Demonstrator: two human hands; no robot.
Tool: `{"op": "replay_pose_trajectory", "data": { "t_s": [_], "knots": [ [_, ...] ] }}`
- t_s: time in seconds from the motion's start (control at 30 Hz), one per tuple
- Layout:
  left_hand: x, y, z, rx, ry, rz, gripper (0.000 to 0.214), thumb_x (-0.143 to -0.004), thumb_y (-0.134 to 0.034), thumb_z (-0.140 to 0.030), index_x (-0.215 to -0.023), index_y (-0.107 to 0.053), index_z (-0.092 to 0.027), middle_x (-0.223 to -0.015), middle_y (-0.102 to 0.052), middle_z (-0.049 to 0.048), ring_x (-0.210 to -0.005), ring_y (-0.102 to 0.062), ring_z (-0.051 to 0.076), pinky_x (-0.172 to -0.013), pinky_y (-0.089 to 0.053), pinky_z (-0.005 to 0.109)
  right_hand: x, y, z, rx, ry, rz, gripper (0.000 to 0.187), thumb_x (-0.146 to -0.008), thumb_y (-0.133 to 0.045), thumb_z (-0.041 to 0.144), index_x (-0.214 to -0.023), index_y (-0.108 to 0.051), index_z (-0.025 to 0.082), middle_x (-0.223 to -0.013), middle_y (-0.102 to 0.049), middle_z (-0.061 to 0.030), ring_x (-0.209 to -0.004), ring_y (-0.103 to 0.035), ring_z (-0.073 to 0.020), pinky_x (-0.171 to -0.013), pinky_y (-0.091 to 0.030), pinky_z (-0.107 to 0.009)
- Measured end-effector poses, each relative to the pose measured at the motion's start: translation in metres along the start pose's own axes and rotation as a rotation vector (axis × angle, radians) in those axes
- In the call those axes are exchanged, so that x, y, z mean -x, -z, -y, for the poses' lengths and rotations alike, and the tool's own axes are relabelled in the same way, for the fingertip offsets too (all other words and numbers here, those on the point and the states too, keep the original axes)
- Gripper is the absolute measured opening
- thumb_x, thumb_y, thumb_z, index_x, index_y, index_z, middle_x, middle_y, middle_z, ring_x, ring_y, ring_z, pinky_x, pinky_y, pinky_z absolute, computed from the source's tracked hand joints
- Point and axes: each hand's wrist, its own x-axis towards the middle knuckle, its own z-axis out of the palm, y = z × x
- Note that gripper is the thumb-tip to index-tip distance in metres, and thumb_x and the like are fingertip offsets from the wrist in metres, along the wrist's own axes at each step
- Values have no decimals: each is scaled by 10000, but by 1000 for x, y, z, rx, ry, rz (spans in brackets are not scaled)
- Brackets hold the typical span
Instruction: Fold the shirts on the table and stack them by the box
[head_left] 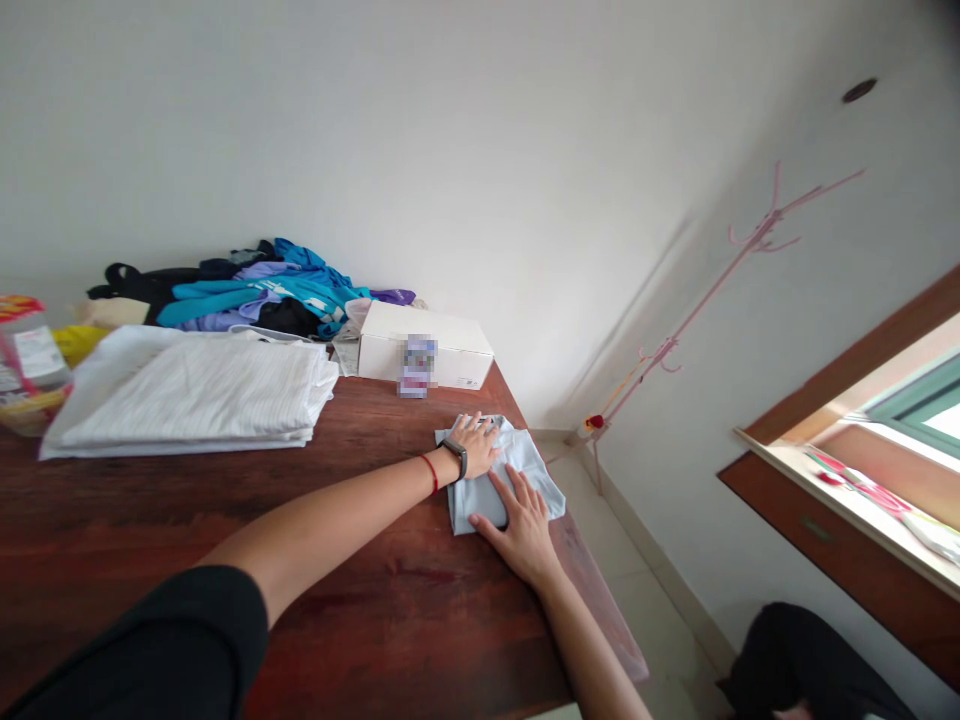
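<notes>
A small folded light blue cloth [534,462] lies near the right edge of the dark wooden table [150,520]. My left hand [475,443], with a dark watch and a red string on the wrist, lies flat on the cloth's far part, fingers spread. My right hand [521,523] rests flat on the cloth's near edge, fingers stretched out over it. Neither hand grips anything.
A stack of folded white fabric [191,395] lies at the left. Behind it sits a heap of blue, purple and black clothes [255,290]. A white box [425,345] stands at the back. Packaged items [26,365] are at far left. A pink coat stand [697,300] leans by the wall.
</notes>
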Motion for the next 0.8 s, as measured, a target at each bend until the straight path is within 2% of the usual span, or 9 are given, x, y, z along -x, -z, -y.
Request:
{"op": "replay_pose_trajectory", "data": {
  "t_s": [0.13, 0.23, 0.33, 0.4, 0.5, 0.6, 0.8],
  "knots": [
    [81, 31, 1, -2, -13, 13, 538, -1000, -465, -456, -1487, -495, -228, -1597, -394, 130, -1519, -246, 337, -1216, -208, 556, 2, 3, -3, 0, 49, 48, 856, -815, -651, 697, -1552, -390, 348, -1677, -230, -64, -1536, -193, -362, -1201, -226, -578],
    [145, 54, 10, 45, -1, 62, 496, -1002, -468, -445, -1463, -536, -276, -1613, -374, 77, -1522, -252, 317, -1225, -231, 535, 3, 5, -5, 9, 77, 78, 912, -769, -708, 686, -1555, -378, 361, -1684, -208, -56, -1542, -159, -370, -1205, -215, -577],
    [197, 68, 26, 88, 33, 77, 447, -1004, -476, -427, -1430, -575, -333, -1611, -380, 19, -1529, -243, 272, -1241, -239, 487, -1, 5, -6, 13, 79, 88, 856, -799, -713, 623, -1548, -392, 361, -1681, -220, -48, -1544, -161, -357, -1208, -219, -560],
    [221, 72, 40, 116, 47, 68, 413, -1003, -489, -407, -1396, -607, -362, -1594, -408, -10, -1525, -260, 243, -1246, -252, 448, -8, 2, -5, 16, 69, 72, 781, -839, -686, 589, -1534, -419, 354, -1675, -239, -46, -1541, -179, -350, -1207, -226, -554],
    [241, 75, 63, 130, 81, 3, 355, -1002, -502, -349, -1312, -673, -366, -1545, -484, -21, -1504, -314, 238, -1239, -286, 440, -24, -3, -4, 15, 67, 48, 723, -867, -655, 580, -1519, -448, 345, -1667, -262, -49, -1534, -199, -356, -1200, -237, -563],
    [246, 73, 80, 154, 53, -91, 324, -994, -516, -289, -1251, -710, -324, -1480, -561, 11, -1467, -385, 264, -1208, -349, 478, -46, -11, -4, 8, 90, 53, 741, -858, -650, 615, -1518, -449, 347, -1662, -272, -57, -1525, -220, -373, -1190, -256, -575],
    [245, 63, 86, 163, -17, -130, 313, -981, -543, -221, -1249, -696, -271, -1433, -598, 51, -1406, -468, 301, -1165, -402, 543, -90, -23, -12, 18, 109, 35, 731, -864, -629, 637, -1514, -456, 349, -1651, -298, -63, -1507, -265, -384, -1172, -292, -580]
  ]
}}
